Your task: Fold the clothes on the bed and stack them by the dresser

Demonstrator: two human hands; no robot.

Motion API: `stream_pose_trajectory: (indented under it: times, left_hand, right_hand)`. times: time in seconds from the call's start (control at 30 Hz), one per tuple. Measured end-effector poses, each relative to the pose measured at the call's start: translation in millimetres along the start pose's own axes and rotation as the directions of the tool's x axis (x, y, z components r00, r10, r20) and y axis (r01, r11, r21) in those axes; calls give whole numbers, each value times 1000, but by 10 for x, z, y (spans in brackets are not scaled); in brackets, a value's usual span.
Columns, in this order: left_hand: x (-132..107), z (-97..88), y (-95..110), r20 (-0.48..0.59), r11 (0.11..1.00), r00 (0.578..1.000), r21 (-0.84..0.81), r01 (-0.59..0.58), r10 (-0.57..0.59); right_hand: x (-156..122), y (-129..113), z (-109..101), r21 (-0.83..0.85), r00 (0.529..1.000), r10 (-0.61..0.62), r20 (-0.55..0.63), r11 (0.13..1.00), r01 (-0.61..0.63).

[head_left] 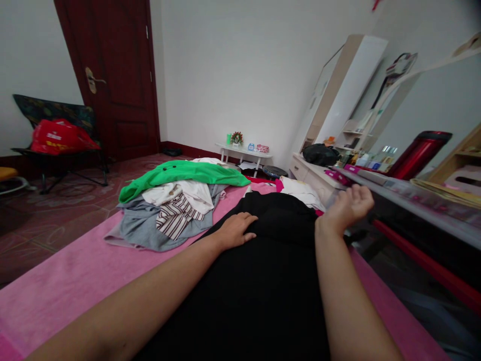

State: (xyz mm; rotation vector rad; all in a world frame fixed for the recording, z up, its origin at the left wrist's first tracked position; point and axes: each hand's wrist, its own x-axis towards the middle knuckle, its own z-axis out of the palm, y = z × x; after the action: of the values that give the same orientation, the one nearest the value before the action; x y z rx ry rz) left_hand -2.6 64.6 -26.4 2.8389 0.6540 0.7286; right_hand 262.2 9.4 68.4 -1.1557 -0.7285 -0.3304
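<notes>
A large black garment (pixel 278 271) lies spread over the pink bed cover (pixel 82 271), running from the near edge toward the middle. My left hand (pixel 236 230) rests flat on its upper left part, fingers stretched out. To the right, my right hand (pixel 349 206) is lifted beside the garment's edge, near the desk, with its fingers loosely bent and nothing visible in them. Left of the black cloth is a heap of clothes: a green garment (pixel 188 173) on top, then a striped piece (pixel 178 215), white cloth, and a grey garment (pixel 139 225) underneath.
White clothing (pixel 300 191) lies beyond the black garment. Close on the right, a desk edge (pixel 413 200) carries a red thermos (pixel 421 154) and bottles. A low white table (pixel 244 150) stands by the wall; a chair holds a red bag (pixel 62 136) near the door.
</notes>
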Motion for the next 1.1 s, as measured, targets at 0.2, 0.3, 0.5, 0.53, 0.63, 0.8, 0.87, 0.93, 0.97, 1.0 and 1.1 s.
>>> stream_pose_trajectory:
  times: [0.2, 0.3, 0.5, 0.53, 0.63, 0.8, 0.87, 0.93, 0.97, 1.0, 1.1]
  left_hand:
    - [14, 15, -28, 11, 1000, 1000, 0, -20, 20]
    - [14, 27, -46, 6, 999, 999, -2, -35, 35]
    - [10, 40, -62, 5, 998, 998, -6, -61, 61]
    - [10, 38, -61, 9, 998, 998, -8, -59, 59]
    - [11, 32, -58, 18, 998, 998, -11, -57, 57]
    - [12, 45, -68, 11, 997, 997, 2, -74, 74]
    - [13, 53, -75, 9, 997, 997, 7, -78, 78]
    - [14, 57, -80, 4, 997, 997, 12, -82, 82]
    - [16, 57, -81, 2, 996, 996, 15, -85, 85]
    - [17, 55, -82, 2, 996, 996, 17, -88, 88]
    - [17, 48, -79, 7, 996, 996, 21, -87, 87]
  right_hand:
    - [-412, 112, 167, -415, 831, 258, 493, 909, -37]
    - [-554, 318, 134, -672, 670, 459, 584, 736, 82]
    - [-626, 468, 68, -651, 467, 507, 725, 726, 222]
    - [-645, 463, 69, -643, 439, 511, 739, 731, 230]
    - [-728, 439, 74, -626, 401, 508, 762, 736, 257]
    - [-839, 452, 56, -623, 457, 467, 757, 728, 287]
    - [-850, 472, 48, -623, 461, 464, 756, 726, 292]
    - [-852, 487, 43, -629, 468, 465, 752, 718, 298]
    - [-852, 490, 42, -633, 473, 465, 749, 714, 301]
    - [-854, 490, 40, -635, 479, 463, 746, 711, 303]
    - [-862, 472, 35, -631, 484, 453, 749, 711, 312]
